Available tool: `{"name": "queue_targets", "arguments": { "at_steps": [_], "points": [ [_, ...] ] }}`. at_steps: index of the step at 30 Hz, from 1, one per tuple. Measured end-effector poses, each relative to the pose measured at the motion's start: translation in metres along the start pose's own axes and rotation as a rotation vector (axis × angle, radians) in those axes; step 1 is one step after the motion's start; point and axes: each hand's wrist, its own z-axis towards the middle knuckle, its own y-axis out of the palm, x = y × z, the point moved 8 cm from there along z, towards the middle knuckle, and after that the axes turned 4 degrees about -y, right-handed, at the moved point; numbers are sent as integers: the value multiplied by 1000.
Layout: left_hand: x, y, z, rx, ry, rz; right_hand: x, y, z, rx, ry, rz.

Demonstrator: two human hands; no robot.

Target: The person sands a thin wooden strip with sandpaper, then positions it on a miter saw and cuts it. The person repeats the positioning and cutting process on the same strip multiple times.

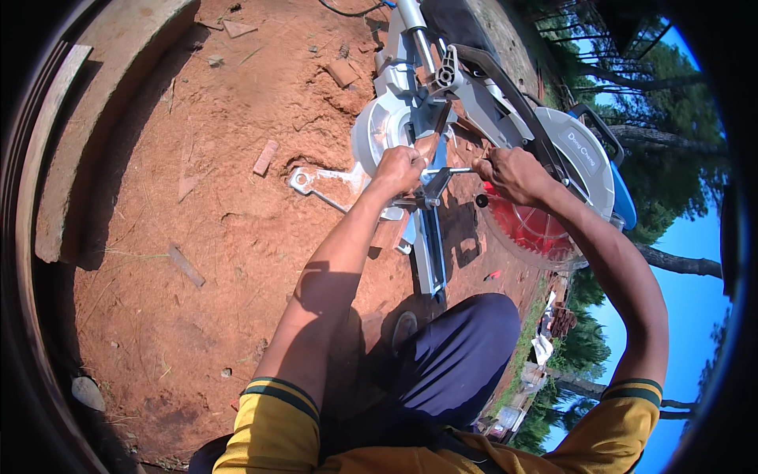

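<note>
A mitre saw [379, 130] with a silver-grey base stands on reddish ground, its head leaning to the right. A red saw blade [529, 225] shows beneath the grey guard [575, 144]. My right hand [513, 175] is closed round the handle end of a metal clamp screw [452, 171]. The screw points left across the saw table toward my left hand [399, 171]. That hand's fingers are closed beside a strip of brown wood [427, 147] on the saw; what they pinch is hidden. Below the screw sits the dark clamp bracket [433, 189].
A flat metal support arm [322, 183] juts left from the saw base. Thick planks [103, 118] lie at the far left. Wood offcuts [266, 157] are scattered on the ground. My bent knee [474, 340] is close to the saw's near end. Trees stand at the right.
</note>
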Motion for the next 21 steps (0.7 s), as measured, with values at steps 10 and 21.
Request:
{"name": "queue_targets", "arguments": {
  "at_steps": [10, 21],
  "points": [
    [11, -7, -2, 29, 39, 99, -45, 5, -36, 438, -338, -552],
    [10, -5, -3, 12, 77, 4, -28, 13, 6, 248, -245, -547]
  ]
}}
